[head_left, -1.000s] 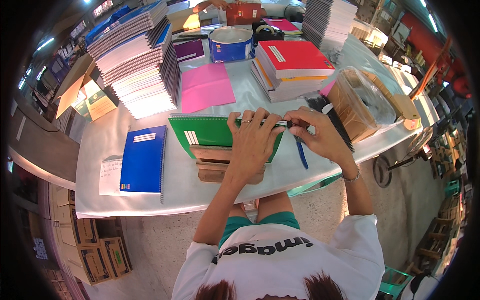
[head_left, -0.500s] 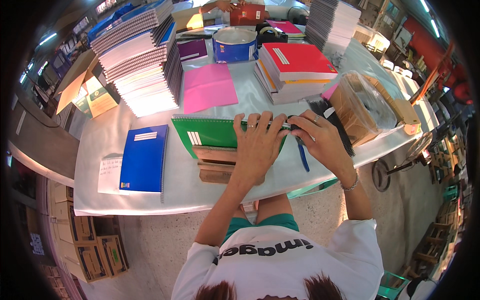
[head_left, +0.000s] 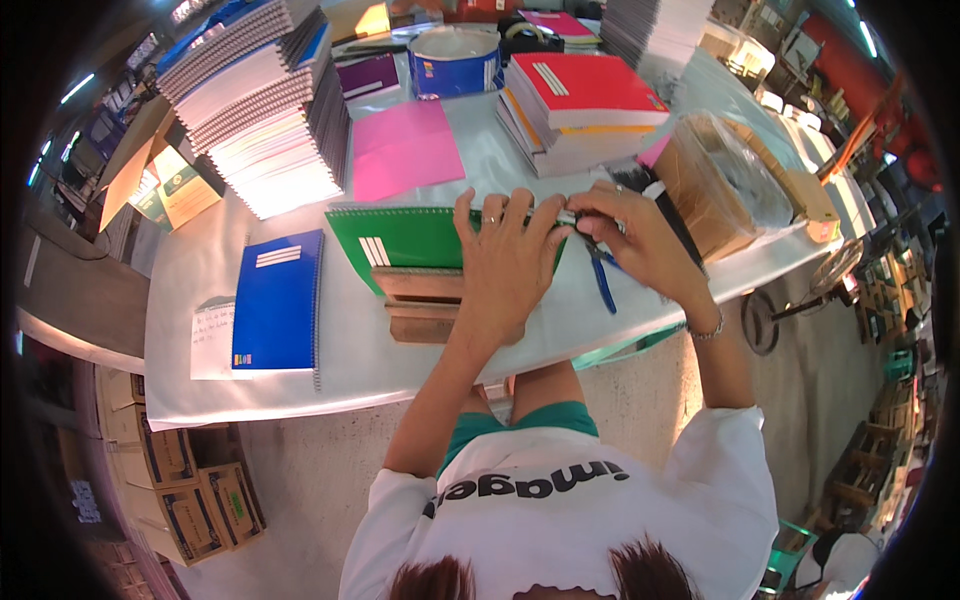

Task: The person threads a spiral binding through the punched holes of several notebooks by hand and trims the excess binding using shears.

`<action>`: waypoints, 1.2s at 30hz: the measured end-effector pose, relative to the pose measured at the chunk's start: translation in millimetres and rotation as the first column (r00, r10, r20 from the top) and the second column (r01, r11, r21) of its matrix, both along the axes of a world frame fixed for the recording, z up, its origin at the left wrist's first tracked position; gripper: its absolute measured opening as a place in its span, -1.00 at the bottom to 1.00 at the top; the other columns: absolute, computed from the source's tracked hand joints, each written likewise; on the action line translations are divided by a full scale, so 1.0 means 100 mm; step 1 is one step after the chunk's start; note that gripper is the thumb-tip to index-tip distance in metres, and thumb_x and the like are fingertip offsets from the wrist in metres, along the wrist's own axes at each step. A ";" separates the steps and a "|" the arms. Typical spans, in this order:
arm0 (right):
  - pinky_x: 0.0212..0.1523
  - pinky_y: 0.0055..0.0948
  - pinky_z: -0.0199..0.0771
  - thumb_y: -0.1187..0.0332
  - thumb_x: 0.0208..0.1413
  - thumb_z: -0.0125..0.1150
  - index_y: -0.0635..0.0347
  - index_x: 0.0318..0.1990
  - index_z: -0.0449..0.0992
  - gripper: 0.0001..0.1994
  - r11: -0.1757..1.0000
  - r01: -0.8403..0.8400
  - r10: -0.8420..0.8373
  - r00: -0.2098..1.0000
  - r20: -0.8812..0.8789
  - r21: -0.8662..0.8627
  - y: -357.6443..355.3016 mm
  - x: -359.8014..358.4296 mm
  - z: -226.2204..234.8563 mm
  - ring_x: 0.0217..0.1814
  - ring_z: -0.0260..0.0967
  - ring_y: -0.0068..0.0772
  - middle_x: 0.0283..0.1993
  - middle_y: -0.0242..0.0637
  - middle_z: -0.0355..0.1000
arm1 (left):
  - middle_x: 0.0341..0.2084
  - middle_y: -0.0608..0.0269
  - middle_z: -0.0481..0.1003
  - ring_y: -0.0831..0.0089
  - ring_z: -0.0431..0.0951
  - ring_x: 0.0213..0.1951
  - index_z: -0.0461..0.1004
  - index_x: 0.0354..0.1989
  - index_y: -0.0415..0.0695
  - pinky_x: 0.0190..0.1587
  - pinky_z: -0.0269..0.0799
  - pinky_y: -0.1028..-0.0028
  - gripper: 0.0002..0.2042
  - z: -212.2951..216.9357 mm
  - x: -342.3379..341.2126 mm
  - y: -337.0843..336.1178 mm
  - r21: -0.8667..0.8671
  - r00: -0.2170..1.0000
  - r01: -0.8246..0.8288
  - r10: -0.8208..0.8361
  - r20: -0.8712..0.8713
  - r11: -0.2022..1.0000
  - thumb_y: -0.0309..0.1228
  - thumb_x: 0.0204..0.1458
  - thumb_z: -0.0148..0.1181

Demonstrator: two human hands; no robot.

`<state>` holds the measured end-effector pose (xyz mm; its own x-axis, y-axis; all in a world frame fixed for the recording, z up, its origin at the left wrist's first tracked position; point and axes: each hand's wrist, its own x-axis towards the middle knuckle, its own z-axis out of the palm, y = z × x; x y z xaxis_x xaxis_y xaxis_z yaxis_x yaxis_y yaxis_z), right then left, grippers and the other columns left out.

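A green spiral notebook [head_left: 405, 245] stands spine up, tilted, in a slotted wooden block [head_left: 420, 285] at the table's front. My left hand [head_left: 510, 255] is closed over its top edge, fingers behind and thumb towards the right end. At that right end my right hand [head_left: 630, 225] pinches the spiral wire [head_left: 567, 217]; its fingertips partly hide the spot. Pliers with blue handles [head_left: 603, 284] show just below my right hand; whether they rest on the table or hang from the hand I cannot tell.
Left lies a blue notebook [head_left: 278, 300] over a handwritten sheet [head_left: 210, 345]. Behind are tall stacked notebooks [head_left: 255, 125], a pink sheet [head_left: 408, 148], a blue round container [head_left: 455, 80] and a red-topped stack [head_left: 590, 85]. A plastic-lined carton [head_left: 700, 185] stands right.
The whole scene sits slightly higher in the picture. Both hands keep their places at the notebook's spine, with only a slight shift of the right fingers.
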<state>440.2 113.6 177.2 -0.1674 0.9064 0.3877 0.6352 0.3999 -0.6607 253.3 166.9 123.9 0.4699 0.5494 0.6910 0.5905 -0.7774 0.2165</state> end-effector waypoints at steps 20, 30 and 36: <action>-0.14 -0.18 0.43 0.54 0.16 0.25 0.27 -0.06 0.55 -0.80 0.988 0.030 -0.052 0.989 0.139 0.155 -0.05 -0.03 -0.01 -0.17 0.46 0.09 -0.20 -0.09 0.49 | -0.16 0.22 0.40 0.19 0.33 -0.03 0.52 0.01 0.04 0.24 -0.02 -0.03 -0.77 0.06 -0.03 -0.02 -0.025 0.999 0.048 -0.047 0.021 0.999 -0.23 0.22 0.19; -0.22 -0.27 0.48 0.57 0.14 0.30 0.28 -0.04 0.56 -0.77 0.958 0.072 -0.117 0.982 0.150 0.277 -0.09 -0.08 -0.12 -0.23 0.49 -0.04 -0.21 -0.15 0.50 | -0.18 0.22 0.39 0.18 0.33 -0.02 0.52 0.02 0.03 0.25 -0.03 -0.03 -0.77 0.08 -0.02 -0.05 -0.042 0.999 0.041 -0.040 0.017 0.998 -0.26 0.23 0.17; -0.21 -0.36 0.46 0.58 0.13 0.33 0.31 -0.04 0.58 -0.77 0.985 0.060 -0.070 0.996 0.054 0.163 -0.10 -0.05 -0.08 -0.27 0.48 -0.16 -0.24 -0.15 0.51 | -0.16 0.24 0.41 0.22 0.34 0.01 0.52 0.09 0.00 0.27 -0.05 -0.01 -0.70 0.11 -0.05 -0.09 -0.066 0.999 0.034 -0.034 -0.010 0.997 -0.24 0.23 0.15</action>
